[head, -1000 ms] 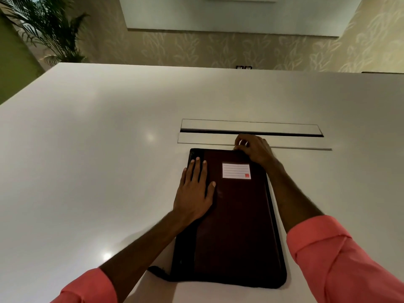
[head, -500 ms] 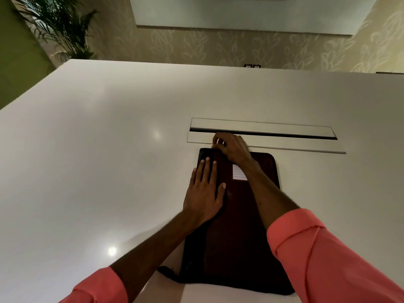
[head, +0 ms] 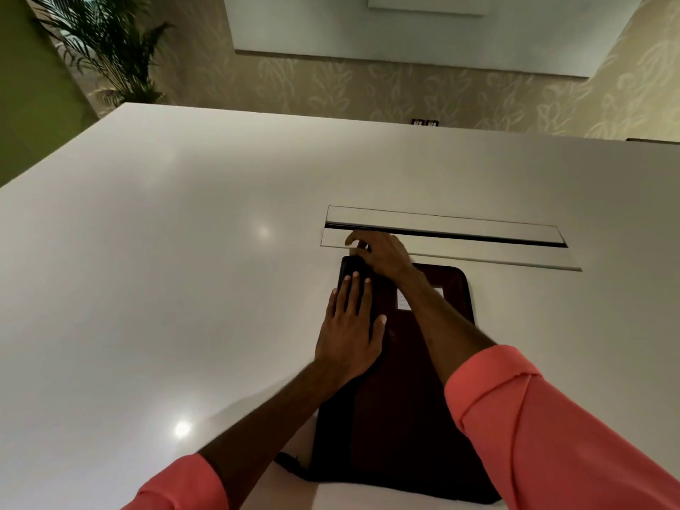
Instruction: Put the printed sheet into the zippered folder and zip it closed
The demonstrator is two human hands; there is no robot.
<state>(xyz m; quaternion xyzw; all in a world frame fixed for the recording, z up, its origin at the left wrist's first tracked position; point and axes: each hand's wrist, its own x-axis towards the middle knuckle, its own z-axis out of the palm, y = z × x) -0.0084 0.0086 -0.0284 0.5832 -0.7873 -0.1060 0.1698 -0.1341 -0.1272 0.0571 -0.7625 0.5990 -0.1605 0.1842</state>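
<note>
A dark brown zippered folder [head: 404, 417] lies flat on the white table [head: 165, 288], its long side running away from me. A white label [head: 403, 302] on its cover is partly hidden by my right forearm. My left hand [head: 349, 333] rests flat, fingers spread, on the folder's left part. My right hand [head: 381, 254] reaches across to the folder's far left corner, fingers pinched there at the zipper edge; the zipper pull itself is hidden. No printed sheet is visible.
A long cable slot with metal flaps [head: 460, 237] is set into the table just beyond the folder. A short strap [head: 290, 463] sticks out at the folder's near left corner. A potted palm [head: 106, 49] stands past the table's far left corner.
My right hand has slid left along the folder's far edge, from near the label to the far left corner. My left hand has stayed pressed on the folder.
</note>
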